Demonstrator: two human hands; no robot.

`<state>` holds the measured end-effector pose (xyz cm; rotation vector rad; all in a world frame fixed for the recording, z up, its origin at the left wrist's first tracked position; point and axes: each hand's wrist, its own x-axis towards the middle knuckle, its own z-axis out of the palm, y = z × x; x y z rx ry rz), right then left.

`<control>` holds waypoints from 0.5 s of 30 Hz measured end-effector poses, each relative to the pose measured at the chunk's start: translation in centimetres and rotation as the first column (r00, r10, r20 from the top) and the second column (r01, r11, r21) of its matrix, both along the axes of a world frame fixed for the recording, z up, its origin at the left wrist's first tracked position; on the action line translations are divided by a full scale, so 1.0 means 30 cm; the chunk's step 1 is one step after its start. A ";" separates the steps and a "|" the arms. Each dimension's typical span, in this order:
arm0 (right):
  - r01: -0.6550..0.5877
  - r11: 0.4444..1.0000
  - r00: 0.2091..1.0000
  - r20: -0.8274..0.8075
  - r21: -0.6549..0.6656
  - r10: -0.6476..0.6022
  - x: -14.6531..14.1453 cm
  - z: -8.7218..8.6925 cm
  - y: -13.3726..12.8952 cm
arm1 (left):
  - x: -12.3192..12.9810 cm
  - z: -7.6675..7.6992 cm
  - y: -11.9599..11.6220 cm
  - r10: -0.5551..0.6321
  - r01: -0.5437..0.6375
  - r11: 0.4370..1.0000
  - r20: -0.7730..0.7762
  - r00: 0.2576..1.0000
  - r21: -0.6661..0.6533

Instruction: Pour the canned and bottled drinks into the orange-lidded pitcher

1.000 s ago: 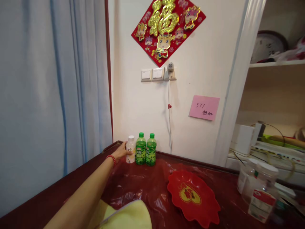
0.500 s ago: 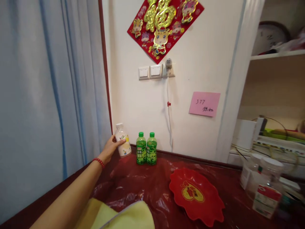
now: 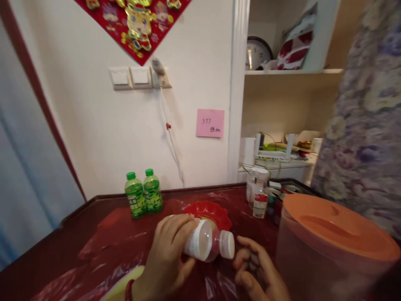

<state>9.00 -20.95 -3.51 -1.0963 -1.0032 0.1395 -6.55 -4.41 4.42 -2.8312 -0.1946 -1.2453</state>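
Observation:
My left hand (image 3: 169, 246), with a red beaded bracelet at the wrist, is wrapped round a milky white bottle (image 3: 203, 240). The bottle lies almost level in the air, its white cap (image 3: 227, 244) pointing right. Just right of the cap is my right hand (image 3: 260, 269), its fingers loosely bent and apart, with nothing in them. Behind the bottle, a red scalloped plate (image 3: 221, 214) rests on the dark red table (image 3: 103, 246) and is partly hidden. Two green drink bottles (image 3: 136, 196) stand upright side by side near the wall.
A large container with an orange lid (image 3: 338, 225) stands at the right. Clear jars (image 3: 258, 184) and cans are grouped behind it. A yellow cloth (image 3: 125, 282) lies at the front, partly under my left arm. A white cord (image 3: 171, 142) hangs down the wall.
My left hand has brought the white bottle from beside the green bottles to the front and tipped it sideways. My right hand has come into view. The camera has turned right.

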 end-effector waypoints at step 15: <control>0.085 0.976 0.968 0.247 -0.202 -0.033 0.004 0.081 -0.056 | -0.016 0.023 -0.015 -0.130 0.121 0.950 0.013 0.991 0.287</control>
